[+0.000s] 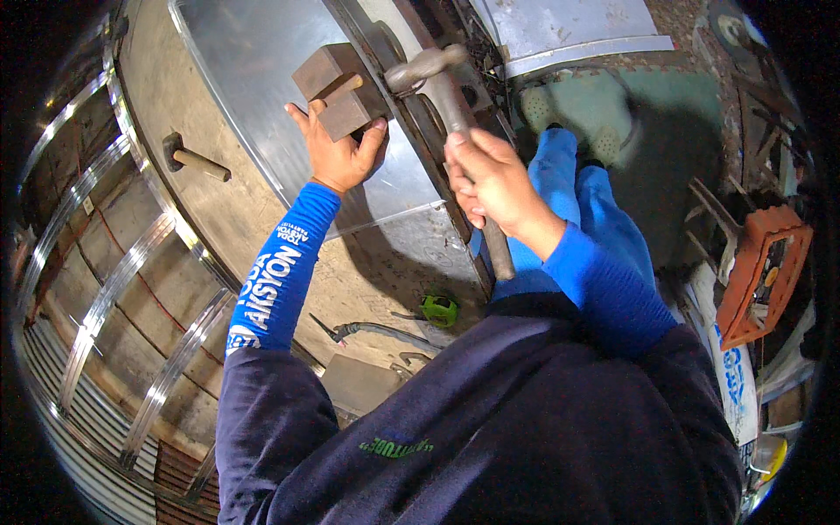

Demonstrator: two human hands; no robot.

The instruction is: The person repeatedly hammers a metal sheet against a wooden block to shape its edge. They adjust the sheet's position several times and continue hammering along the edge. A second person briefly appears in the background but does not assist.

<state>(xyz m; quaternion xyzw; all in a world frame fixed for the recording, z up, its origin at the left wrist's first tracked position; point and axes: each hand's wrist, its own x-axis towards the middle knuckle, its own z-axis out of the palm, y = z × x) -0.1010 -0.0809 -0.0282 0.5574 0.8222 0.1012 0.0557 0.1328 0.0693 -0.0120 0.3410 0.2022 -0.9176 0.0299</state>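
Nearest on the bench: one lime-green, rounded tape measure (439, 311) and one black cable (385, 332), both on the tan, worn surface (166, 74).
Hands: two; the right hand (499, 179) is clenched round the handle of one grey-brown, round-handled hammer (450, 105), and the left hand (339, 159) grasps one rusty-brown, square-edged block (352, 114), thumb on its right side.
Hammer look: dull and scuffed, its head rounded at the ends and narrower between; handle material cannot be told.
Hammer axis: the handle runs from beside the waist, away from the person and slightly left; the head sits crosswise at the far end, one end toward the block, the other to the right.
Block look: matte, boxy, with a groove across the middle.
Block axis: slanted, the groove running from lower left to upper right.
Block place: over one silvery, flat metal sheet (254, 61), near its right edge, just left of the hammer head; the height between cannot be told.
Farther left: one dark-headed mallet (200, 161) with a wooden handle pointing right, then one shiny metal frame (112, 306).
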